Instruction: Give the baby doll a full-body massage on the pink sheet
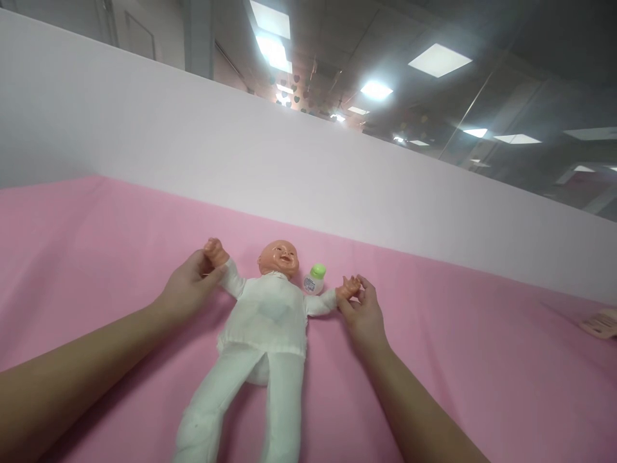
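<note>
Near the middle of the frame a baby doll [263,334] in white clothes lies on its back on the pink sheet [87,257], between the two hands: the left hand [187,286] is closed around the doll's raised fist, while the right hand [364,315] appears to pinch the doll's other hand between its fingertips. A small green-capped bottle [314,279] lies just beside the doll's head. The doll's long axis runs from head at centre to legs at the lower edge, with open sheet on both sides and the white partition [193,141] behind.
</note>
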`<state>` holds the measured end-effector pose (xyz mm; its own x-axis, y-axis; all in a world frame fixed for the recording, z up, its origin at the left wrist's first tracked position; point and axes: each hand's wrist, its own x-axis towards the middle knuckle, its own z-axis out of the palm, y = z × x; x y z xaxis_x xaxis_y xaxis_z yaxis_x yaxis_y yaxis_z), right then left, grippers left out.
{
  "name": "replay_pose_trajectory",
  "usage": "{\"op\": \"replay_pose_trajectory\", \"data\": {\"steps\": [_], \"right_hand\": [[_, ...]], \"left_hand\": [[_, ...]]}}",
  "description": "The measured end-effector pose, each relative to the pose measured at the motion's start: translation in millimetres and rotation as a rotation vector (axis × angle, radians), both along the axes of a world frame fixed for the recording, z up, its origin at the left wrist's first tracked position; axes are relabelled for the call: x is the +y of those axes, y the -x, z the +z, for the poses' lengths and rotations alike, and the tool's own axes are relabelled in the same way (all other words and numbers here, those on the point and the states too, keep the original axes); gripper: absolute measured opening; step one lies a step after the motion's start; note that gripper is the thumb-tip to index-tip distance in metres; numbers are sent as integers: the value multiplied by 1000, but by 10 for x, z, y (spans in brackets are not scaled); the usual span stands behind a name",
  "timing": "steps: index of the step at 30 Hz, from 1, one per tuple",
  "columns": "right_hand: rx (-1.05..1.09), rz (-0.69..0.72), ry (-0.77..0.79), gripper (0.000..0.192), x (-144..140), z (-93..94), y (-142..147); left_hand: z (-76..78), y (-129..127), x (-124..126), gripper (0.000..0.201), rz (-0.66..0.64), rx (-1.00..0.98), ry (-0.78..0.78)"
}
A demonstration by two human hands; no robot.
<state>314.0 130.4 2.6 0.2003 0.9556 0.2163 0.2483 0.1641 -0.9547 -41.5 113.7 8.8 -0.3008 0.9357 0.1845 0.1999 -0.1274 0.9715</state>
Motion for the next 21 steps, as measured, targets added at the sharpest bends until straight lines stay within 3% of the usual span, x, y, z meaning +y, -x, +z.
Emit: {"op": "replay_pose_trajectory", "data": {"steps": [3,6,10,16,21], "right_hand": [[-136,121,-178,61,-213,49,190],[-420,337,-367,38,-362,55,362],[-677,568,-533,39,-418,47,478],[-765,612,-573,41,-374,-36,456],[-660,511,-440,42,-320,-90,415]], "left_hand": [[78,-163,-179,42,-141,282,-73],[37,-229,-252,37,-356,519,-139],[-59,-176,-209,36,-471,727,-284],[-70,-125,-139,36,-583,773,-309],[-92,-135,-170,34,-486,628,-251]]}}
